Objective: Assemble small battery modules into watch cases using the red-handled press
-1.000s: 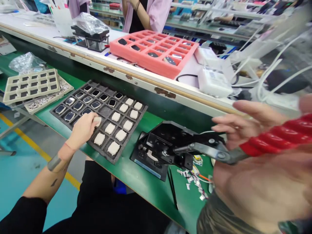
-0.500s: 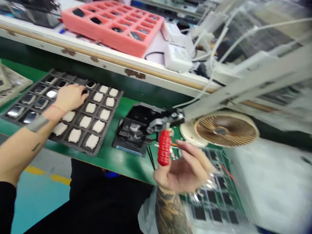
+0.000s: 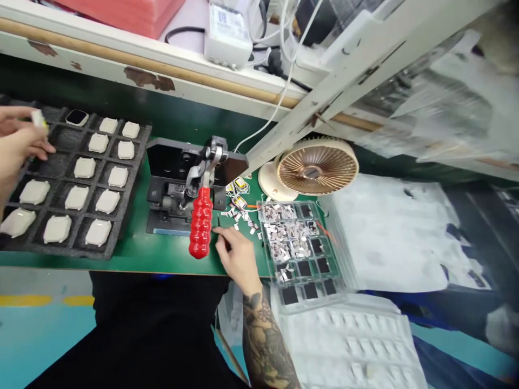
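My left hand (image 3: 18,135) is at the left edge, over the dark foam tray (image 3: 115,246), its fingers closed on a small watch case (image 3: 39,120) seen edge-on, white with a yellow-green side. Several pale watch cases (image 3: 77,198) lie in the tray's pockets, and one dark-faced watch (image 3: 77,117) sits near the back. My right hand (image 3: 239,254) rests on the green bench, finger and thumb closed around thin black tweezers (image 3: 219,220), mostly hidden by the fingers. Just left of it stands a black clamp fixture (image 3: 170,200) with a red handle (image 3: 200,224) pointing down.
Small white scraps (image 3: 243,216) lie right of the fixture. A clear compartment tray (image 3: 290,294) holds more scraps over dark pads. A round fan (image 3: 316,167) stands behind, below a slanted white post (image 3: 324,92). Above is a shelf with a pink foam block (image 3: 141,13).
The view has swung right and down. My left hand has lifted a watch case from the tray. My right hand has dropped from beside the red handle to the tweezers on the bench.
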`<state>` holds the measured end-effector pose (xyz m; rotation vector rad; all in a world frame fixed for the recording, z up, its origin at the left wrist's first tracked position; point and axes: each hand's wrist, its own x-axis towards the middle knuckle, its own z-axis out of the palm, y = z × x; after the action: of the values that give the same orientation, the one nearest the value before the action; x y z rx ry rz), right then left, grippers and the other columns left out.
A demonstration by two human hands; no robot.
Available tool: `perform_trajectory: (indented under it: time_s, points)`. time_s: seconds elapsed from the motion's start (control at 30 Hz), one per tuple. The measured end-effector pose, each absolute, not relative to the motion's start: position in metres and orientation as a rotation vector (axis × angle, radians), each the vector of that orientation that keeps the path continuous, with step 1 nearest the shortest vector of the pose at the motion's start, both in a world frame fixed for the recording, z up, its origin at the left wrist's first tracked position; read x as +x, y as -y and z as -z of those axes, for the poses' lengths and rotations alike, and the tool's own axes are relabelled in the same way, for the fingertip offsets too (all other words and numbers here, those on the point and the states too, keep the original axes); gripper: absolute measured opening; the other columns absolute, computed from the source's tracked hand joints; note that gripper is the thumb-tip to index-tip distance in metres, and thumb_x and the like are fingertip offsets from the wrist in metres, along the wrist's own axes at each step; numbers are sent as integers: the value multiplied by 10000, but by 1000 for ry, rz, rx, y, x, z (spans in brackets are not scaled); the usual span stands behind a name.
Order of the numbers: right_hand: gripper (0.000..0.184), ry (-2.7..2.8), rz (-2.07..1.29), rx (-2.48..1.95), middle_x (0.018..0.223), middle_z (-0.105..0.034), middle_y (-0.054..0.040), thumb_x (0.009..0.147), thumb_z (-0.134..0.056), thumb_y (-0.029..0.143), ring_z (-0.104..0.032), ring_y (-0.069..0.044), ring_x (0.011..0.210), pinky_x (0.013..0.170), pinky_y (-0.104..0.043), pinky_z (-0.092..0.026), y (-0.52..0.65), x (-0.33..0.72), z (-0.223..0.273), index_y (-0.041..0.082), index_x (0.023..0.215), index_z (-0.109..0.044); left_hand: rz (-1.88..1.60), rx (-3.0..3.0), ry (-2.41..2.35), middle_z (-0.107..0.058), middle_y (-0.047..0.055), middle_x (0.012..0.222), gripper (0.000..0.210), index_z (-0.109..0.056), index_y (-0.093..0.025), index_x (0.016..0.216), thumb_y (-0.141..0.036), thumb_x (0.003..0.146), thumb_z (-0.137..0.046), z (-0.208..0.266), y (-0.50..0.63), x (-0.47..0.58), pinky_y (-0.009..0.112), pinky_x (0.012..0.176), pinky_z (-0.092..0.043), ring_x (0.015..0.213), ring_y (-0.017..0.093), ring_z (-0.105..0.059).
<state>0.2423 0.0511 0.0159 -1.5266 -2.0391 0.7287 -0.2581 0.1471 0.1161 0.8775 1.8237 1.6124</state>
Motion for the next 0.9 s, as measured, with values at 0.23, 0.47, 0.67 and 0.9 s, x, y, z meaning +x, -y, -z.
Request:
perform_trajectory:
  time_s: [0.23,0.47,0.67,0.9]
  points:
    - [408,1345,-1178,-922,1131,-674,-94,998,-745,313,-659,-238,988,879,-412,-582,-33,238,-19,291,1405,-743,-1524,735,-1237,-796,127,1016,413,-752,-96,1361,-122,950,-780,-120,-12,-124,275,612,-638,782,195,-746]
    - [470,1135,-1351,-774,1090,-680,-101,995,-717,450,-658,-266,949,848,-460,-582,-32,215,-27,305,1442,-734,-1048,777,-1047,-801,95,968,419,-668,-168,1389,-407,1053,-745,-46,1,-1,271,578,-559,661,174,-730]
    - [473,1100,-1341,-760,1093,-694,-115,1027,-681,458,-684,-266,955,858,-466,-596,-22,217,-22,269,1456,-741,-1009,921,-1022,-786,69,991,380,-675,-179,1381,-375,1060,-725,-12,-14,20,248,630,-567,720,147,-716]
    - [269,1253,-934,-1027,867,-693,-39,1072,-669,232,-678,-190,797,726,-353,-574,-9,204,-18,300,1275,-832,-989,996,-1063,-809,116,1136,451,-591,-197,1521,-331,1097,-664,1,-6,17,268,640,-605,765,169,-760]
